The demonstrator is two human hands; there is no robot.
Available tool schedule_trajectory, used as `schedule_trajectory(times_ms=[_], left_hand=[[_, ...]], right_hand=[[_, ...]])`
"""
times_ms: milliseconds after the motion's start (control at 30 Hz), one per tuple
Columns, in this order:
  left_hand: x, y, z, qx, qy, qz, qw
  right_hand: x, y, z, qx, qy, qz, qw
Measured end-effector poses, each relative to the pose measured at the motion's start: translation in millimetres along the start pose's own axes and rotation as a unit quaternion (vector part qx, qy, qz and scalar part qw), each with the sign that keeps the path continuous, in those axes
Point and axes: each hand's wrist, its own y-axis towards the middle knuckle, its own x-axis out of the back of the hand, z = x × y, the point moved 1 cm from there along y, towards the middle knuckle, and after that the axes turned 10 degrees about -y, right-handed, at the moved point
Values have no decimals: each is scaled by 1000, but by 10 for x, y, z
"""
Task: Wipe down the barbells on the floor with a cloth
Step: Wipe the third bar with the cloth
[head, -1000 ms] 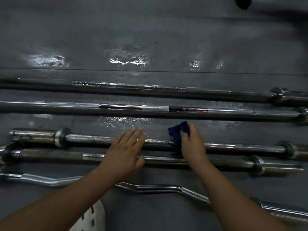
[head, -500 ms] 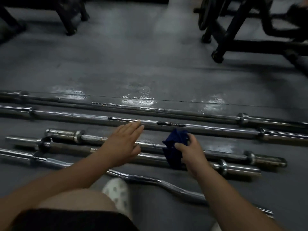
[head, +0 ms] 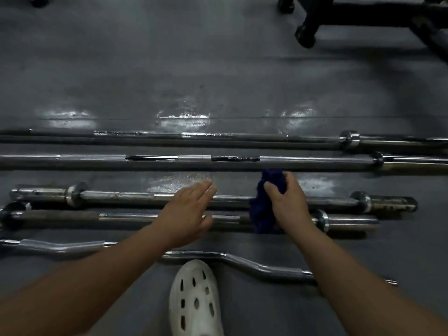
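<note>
5 bars are lying side by side on the dark grey floor (head: 218, 69), all running left-right. Counting from the far side: 2 long straight barbells, the farthest barbell (head: 242, 138) & the second long barbell (head: 303, 161), both running out of frame at the edges. Then 2 shorter straight bars w/ collars near each end: the third bar (head: 121, 196) & the fourth bar (head: 60, 215), lying just beside each other. Nearest is 1 curl bar (head: 254, 263), its wavy shaft passing under both forearms.

1 blue cloth (head: 263, 214) is being held bunched in the right hand (head: 289, 202); fingers & thumb are curling round its top part, while the rest is draping down over the third & fourth bars, right of their middle. The cloth's upper end is reaching up near the second long barbell; can't tell if it's touching.

The left hand (head: 188, 214) is lying flat w/ fingers (head: 206, 187) straight & close together, holding nothing, over the third & fourth bars near mid-shaft; whether the palm is pressing on them I can't tell.

1 white perforated clog (head: 195, 301) is showing at bottom centre, toe just beside the curl bar. Black machine legs (head: 363, 13) are standing top right. 3 bright wet-looking patches are shining on the floor behind the farthest barbell.
</note>
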Motion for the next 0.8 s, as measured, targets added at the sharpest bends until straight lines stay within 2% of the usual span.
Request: schedule_trajectory(times_ms=[133,200,267,300,367,433,467,533,600,667,733,800], left_hand=[[-321,308,223,24,-47,0,999],[-474,449,310,47,-66,-8,997],[-569,541,358,55,-86,-6,995],[-599,536,381,62,-97,-2,993],[-624,490,419,77,-104,5,992],[-675,435,408,65,-72,17,995],[-709,423,392,61,-57,26,996],[-776,452,319,49,-43,34,997],[-835,541,226,35,-38,25,998],[-873,585,151,40,-42,20,998],[-880,626,128,60,-46,24,997],[-895,641,111,61,-43,25,997]], right_hand=[[-425,490,-376,-43,-108,-109,987],[-909,511,-516,10,-195,-61,979],[-1443,398,-543,166,-310,42,935],[-1608,351,-530,227,-330,86,912],[-1541,443,-526,279,-328,122,894],[-1107,586,-728,272,-334,100,897],[-820,661,-887,240,-338,64,908],[-277,724,-1145,128,-332,-10,935],[-195,733,-1179,35,-323,-63,944],[-545,645,-968,62,-286,-63,954],[-930,474,-750,154,-251,11,956],[-978,437,-761,186,-244,92,947]])
